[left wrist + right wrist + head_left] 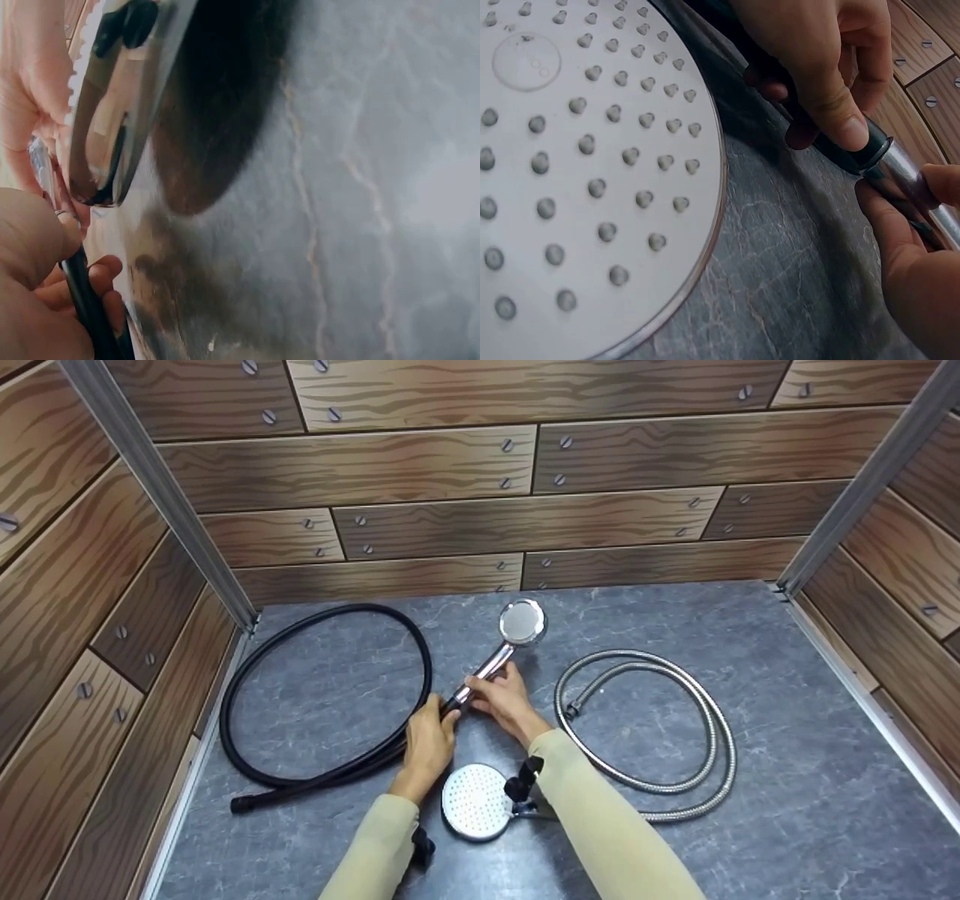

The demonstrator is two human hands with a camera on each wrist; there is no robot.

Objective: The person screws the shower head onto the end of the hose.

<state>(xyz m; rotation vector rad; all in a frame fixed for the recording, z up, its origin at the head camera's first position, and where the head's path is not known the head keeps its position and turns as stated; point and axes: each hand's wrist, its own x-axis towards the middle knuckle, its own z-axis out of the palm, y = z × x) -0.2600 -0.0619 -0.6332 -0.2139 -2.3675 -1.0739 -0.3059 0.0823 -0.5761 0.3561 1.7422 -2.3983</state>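
Note:
My right hand (504,701) grips the chrome handle of a small hand shower (491,664), whose round head points up and away from me. Right below it, my left hand (430,741) pinches the end of a black shower hose (427,649) where it meets the handle. In the right wrist view, the hose's black connector (870,150) sits against the chrome handle end (909,174), thumb and fingers around each. The left wrist view shows the left fingers curled round the black hose (86,304). From there the hose loops over the floor on the left.
A larger shower head (478,802) with a white nozzle face lies below my hands, its handle partly under the right forearm. A coiled metal hose (729,757) lies on the right. Wood-patterned walls (450,465) enclose the grey marbled surface (810,780) at the back and sides.

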